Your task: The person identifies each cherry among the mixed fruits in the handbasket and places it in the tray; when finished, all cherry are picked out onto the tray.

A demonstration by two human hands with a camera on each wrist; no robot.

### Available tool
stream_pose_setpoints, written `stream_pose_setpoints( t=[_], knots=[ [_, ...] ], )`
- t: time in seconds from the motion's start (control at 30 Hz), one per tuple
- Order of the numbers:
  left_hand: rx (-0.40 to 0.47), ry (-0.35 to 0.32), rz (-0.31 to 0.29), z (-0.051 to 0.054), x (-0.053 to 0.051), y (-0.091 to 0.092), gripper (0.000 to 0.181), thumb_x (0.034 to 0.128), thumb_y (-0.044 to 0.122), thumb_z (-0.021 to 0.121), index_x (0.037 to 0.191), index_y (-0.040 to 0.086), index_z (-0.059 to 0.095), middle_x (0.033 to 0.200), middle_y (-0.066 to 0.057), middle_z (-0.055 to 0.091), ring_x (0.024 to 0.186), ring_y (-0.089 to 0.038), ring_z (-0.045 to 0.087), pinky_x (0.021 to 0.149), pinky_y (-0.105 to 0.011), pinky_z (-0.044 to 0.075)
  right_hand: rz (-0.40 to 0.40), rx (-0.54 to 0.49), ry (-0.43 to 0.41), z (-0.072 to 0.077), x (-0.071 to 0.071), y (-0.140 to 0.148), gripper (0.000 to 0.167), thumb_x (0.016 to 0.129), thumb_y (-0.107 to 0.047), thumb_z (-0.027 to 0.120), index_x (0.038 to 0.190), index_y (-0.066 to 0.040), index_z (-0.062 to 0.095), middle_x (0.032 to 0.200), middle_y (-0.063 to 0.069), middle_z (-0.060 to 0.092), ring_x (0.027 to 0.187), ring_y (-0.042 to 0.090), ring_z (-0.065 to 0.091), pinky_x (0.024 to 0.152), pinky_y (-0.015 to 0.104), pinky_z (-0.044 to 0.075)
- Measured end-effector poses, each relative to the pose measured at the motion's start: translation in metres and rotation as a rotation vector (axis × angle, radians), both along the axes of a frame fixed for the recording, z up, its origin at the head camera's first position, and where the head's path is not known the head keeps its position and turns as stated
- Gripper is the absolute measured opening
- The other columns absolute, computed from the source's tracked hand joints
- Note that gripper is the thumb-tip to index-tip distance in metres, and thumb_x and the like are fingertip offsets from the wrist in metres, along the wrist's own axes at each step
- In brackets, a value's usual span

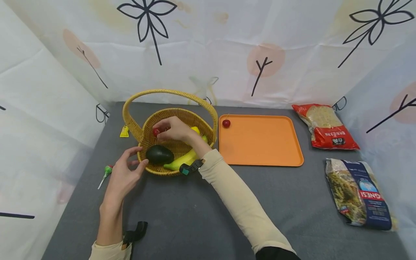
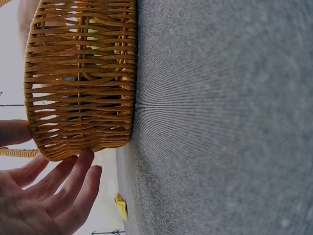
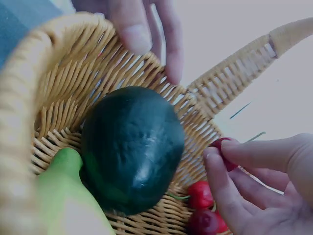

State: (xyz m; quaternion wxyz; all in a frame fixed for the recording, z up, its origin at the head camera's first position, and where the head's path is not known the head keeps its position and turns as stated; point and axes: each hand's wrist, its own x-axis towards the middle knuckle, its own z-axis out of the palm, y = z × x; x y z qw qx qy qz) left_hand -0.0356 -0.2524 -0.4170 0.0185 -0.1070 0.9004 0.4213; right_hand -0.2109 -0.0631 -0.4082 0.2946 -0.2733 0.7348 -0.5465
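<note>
My right hand (image 1: 175,130) is inside the yellow wicker basket (image 1: 190,112), pinching a red cherry (image 3: 226,155) by thumb and fingertips. Below it, in the right wrist view, more cherries (image 3: 200,195) lie against the basket wall. A dark green avocado (image 1: 160,155) and a yellow banana (image 1: 183,160) with a green end rest on the basket's near side. My left hand (image 1: 125,177) holds the basket's left rim, thumb and fingers spread along it. In the left wrist view its fingers (image 2: 73,183) touch the woven side. Another yellow thing behind my right hand is mostly hidden.
An orange tray (image 1: 260,144) right of the basket bears one cherry (image 1: 226,123). Two food bags, a red one (image 1: 334,133) and a blue one (image 1: 367,198), lie far right. A lollipop (image 1: 106,174) and a small yellow packet (image 1: 124,131) lie left. The basket's handle (image 1: 169,92) arches overhead.
</note>
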Motion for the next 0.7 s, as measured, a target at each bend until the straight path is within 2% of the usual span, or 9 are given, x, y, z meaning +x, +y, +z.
stream_pose_setpoints(
  t=[0.07,0.2,0.33,0.47,0.53,0.7],
  knots=[
    [-0.004,0.000,0.002,0.000,0.000,0.000,0.060,0.1077,0.033,0.068,0.161,0.013,0.047,0.164,-0.024,0.050,0.134,-0.047,0.065,0.088,-0.049,0.062,-0.011,-0.025,0.000,0.003,0.003,0.006,0.043,0.103,-0.006,0.071,0.145,0.002,0.065,0.136,0.022,0.071,0.119,0.043,0.073,0.104,0.047,0.061],
    [-0.005,-0.003,0.004,0.001,0.001,0.000,0.060,0.1075,0.032,0.068,0.161,0.013,0.047,0.165,-0.023,0.050,0.134,-0.047,0.066,0.090,-0.052,0.063,-0.038,-0.047,0.021,0.012,0.014,0.022,0.040,0.103,-0.011,0.073,0.142,-0.002,0.067,0.128,0.020,0.072,0.113,0.045,0.076,0.104,0.054,0.061],
    [-0.011,-0.009,0.005,0.001,0.000,0.001,0.061,0.1075,0.032,0.068,0.161,0.013,0.046,0.165,-0.023,0.049,0.134,-0.047,0.065,0.091,-0.054,0.063,-0.034,-0.057,0.072,0.023,0.028,0.040,0.038,0.102,-0.018,0.075,0.138,-0.005,0.069,0.121,0.015,0.072,0.111,0.037,0.077,0.101,0.044,0.063],
    [-0.016,-0.013,0.007,0.001,0.001,0.001,0.061,0.1078,0.032,0.067,0.161,0.013,0.046,0.166,-0.023,0.048,0.135,-0.048,0.065,0.091,-0.053,0.063,-0.008,-0.087,0.167,0.036,0.046,0.057,0.037,0.100,-0.017,0.078,0.133,-0.004,0.070,0.123,0.012,0.071,0.112,0.024,0.073,0.100,0.028,0.060],
    [-0.016,-0.012,0.007,0.001,0.001,0.001,0.060,0.1079,0.032,0.067,0.161,0.013,0.046,0.166,-0.023,0.048,0.135,-0.048,0.065,0.091,-0.053,0.063,0.006,-0.127,0.178,0.044,0.057,0.068,0.035,0.098,-0.012,0.079,0.130,-0.002,0.070,0.124,0.013,0.070,0.111,0.021,0.070,0.101,0.026,0.059],
    [-0.014,-0.009,0.000,0.001,0.001,0.001,0.060,0.1082,0.032,0.067,0.162,0.014,0.046,0.167,-0.022,0.047,0.136,-0.047,0.064,0.088,-0.047,0.062,0.020,-0.214,0.161,0.055,0.080,0.100,0.035,0.095,-0.001,0.079,0.127,0.004,0.068,0.128,0.019,0.068,0.106,0.025,0.072,0.098,0.035,0.064]
  ],
)
